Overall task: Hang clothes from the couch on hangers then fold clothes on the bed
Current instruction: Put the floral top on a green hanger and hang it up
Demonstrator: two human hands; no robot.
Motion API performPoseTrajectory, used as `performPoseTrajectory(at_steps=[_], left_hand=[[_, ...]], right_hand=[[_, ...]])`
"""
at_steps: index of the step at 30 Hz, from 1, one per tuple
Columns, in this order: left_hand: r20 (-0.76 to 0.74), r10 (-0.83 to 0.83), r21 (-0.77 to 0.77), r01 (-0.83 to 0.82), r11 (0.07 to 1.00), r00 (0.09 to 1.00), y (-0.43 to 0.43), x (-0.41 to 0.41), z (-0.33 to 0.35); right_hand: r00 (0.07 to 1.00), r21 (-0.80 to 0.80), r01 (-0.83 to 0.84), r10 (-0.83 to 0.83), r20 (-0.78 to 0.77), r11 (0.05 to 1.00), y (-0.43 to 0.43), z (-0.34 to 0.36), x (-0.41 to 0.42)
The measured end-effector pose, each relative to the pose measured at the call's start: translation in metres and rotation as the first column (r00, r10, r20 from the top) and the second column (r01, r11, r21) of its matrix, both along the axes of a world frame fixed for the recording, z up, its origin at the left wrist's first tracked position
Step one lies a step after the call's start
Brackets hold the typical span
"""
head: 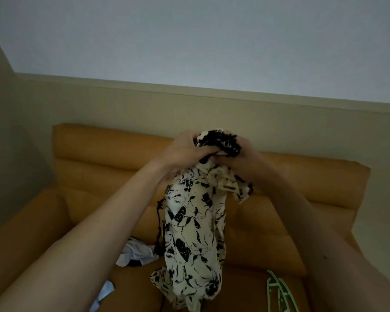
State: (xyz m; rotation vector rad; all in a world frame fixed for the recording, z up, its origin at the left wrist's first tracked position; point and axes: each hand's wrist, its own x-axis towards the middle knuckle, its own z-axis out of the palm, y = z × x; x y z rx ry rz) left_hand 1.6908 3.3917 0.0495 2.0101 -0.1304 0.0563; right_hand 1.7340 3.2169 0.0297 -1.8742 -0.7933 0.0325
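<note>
A cream garment with a black floral print [193, 224] hangs in front of me over the orange couch [104, 174]. My left hand [185, 148] and my right hand [241, 154] are both closed on its bunched top edge, close together, at the height of the couch back. The cloth drapes down to just above the seat. A thin black cord dangles along its left side. A light green hanger [279, 291] lies on the seat at the lower right, under my right forearm.
A crumpled pale blue and white garment [135, 254] lies on the seat left of the hanging cloth. More pale blue cloth [105, 291] shows under my left forearm. A beige wall stands behind the couch.
</note>
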Motion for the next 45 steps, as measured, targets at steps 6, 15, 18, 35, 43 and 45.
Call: performPoseTrajectory(at_steps=[6,15,18,35,43,45], left_hand=[[-0.008,-0.144,-0.142,0.142,0.98,0.99,0.005,-0.023,-0.035],[-0.007,0.113,-0.056,-0.113,0.992,0.994,0.017,-0.029,-0.023],[0.047,0.161,-0.026,-0.16,0.987,0.986,0.008,-0.03,0.022],[0.148,0.059,0.206,-0.089,0.974,0.987,-0.015,-0.008,0.069],[0.16,0.024,0.539,-0.108,0.836,0.987,0.017,0.002,0.04],[0.17,0.047,0.607,-0.143,0.781,0.984,0.034,0.002,0.026]], right_hand=[[0.991,0.202,0.132,-0.126,-0.043,0.97,-0.009,0.019,0.0],[0.889,0.41,0.365,-0.183,-0.419,0.836,-0.067,0.037,0.025],[0.848,0.27,0.449,-0.311,-0.429,0.852,-0.081,0.033,0.032],[0.965,0.029,0.046,-0.037,-0.259,0.999,-0.06,0.015,0.017],[0.987,-0.339,0.136,-0.158,-0.037,0.931,-0.036,-0.058,0.045],[0.97,-0.418,0.233,-0.24,0.036,0.878,-0.049,-0.071,0.057]])
